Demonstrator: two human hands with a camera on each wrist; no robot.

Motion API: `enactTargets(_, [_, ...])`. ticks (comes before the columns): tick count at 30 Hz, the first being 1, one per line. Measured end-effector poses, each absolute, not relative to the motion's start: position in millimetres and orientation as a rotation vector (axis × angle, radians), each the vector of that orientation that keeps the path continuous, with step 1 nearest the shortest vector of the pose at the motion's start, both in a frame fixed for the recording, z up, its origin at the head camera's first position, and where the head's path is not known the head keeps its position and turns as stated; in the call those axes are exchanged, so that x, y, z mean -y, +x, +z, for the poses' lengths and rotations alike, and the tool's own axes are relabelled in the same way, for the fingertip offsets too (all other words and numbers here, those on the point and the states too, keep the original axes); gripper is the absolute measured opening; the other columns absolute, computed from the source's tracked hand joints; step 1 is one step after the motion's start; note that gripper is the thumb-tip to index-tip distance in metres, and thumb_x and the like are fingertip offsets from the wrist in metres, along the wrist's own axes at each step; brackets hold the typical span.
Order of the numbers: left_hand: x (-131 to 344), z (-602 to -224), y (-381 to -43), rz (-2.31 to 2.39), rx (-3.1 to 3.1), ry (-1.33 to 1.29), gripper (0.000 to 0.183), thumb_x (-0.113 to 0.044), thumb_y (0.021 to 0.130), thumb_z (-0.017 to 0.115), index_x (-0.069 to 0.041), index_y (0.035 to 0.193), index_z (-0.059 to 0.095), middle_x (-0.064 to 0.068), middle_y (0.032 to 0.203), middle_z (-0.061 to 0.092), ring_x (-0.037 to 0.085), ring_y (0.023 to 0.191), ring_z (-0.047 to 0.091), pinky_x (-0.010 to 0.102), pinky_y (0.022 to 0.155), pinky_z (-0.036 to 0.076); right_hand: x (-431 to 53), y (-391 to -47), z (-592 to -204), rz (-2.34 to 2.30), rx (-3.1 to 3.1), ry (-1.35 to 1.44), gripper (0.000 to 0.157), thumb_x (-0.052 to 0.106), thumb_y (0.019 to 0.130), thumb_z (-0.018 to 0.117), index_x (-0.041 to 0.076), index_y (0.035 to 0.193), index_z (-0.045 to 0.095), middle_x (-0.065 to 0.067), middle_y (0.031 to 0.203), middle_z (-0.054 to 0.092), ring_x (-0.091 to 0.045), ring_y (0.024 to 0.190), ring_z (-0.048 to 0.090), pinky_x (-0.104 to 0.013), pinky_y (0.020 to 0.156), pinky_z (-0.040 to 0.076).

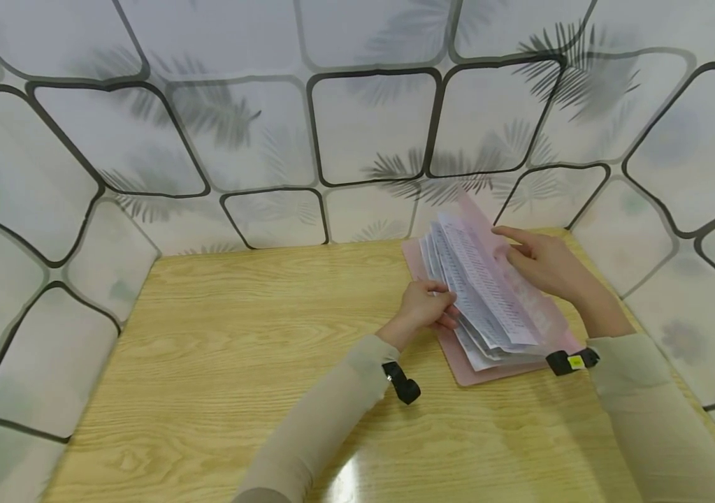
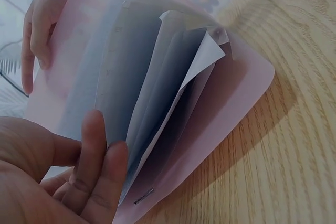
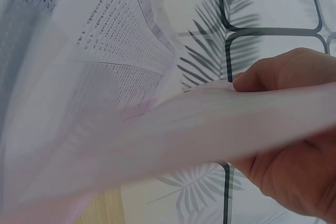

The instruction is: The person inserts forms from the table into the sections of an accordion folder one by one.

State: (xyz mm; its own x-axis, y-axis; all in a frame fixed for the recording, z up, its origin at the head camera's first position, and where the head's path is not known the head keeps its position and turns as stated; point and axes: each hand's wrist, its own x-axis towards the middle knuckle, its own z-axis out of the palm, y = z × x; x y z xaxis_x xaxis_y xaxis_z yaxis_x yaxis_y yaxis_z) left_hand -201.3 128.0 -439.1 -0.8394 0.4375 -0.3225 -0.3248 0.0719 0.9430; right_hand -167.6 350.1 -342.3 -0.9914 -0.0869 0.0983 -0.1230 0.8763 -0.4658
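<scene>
A pink see-through folder [image 1: 458,363] lies on the table at the right, spread open, with a fanned stack of printed sheets [image 1: 479,293] inside. My left hand [image 1: 423,307] is at the left edge of the stack, fingers curled against the page edges. In the left wrist view, those papers [image 2: 144,72] stand apart in layers, one corner folded over. With my right hand [image 1: 539,262] I pinch the outer edge of the raised front cover [image 3: 184,145], thumb on one side and fingers on the other. Fine rows of print [image 3: 118,30] show through behind it.
The light wood-grain table [image 1: 225,335] extends to the left and in front of the folder. A patterned fabric wall [image 1: 370,126] with leaves and dark outlines rises behind and at both sides, close to the folder's far end.
</scene>
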Motion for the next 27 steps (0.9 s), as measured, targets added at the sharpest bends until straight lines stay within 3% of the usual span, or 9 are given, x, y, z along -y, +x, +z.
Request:
enactTargets(16, [-132.5,-439.7,-201.1,1.776,-1.942,0.07,0.029,-0.007,0.1,0.07,0.003,0.127,0.069,0.022,0.084,0.079,0.007,0.043,0.06,0.03,0.051,0.063,-349.0,-166.1,-343.1,0.723,2.965,0.177,0.046,0.023,0.109,0.049,0.01,0.152,0.055,0.005,0.063,0.035,-0.008,0.05,0.034,-0.028,0.046,0.032])
enactTargets(27, [-123.5,-447.1,-200.8,1.864,-1.821,0.07,0.028,-0.007,0.102,0.067,0.004,0.128,0.07,0.021,0.083,0.078,0.01,0.048,0.064,0.034,0.057,0.066,-347.1,-167.6,-345.7,0.765,2.976,0.171,0.046,0.025,0.11,0.052,0.012,0.154,0.055,0.005,0.063,0.038,-0.009,0.051,0.037,-0.028,0.046,0.035])
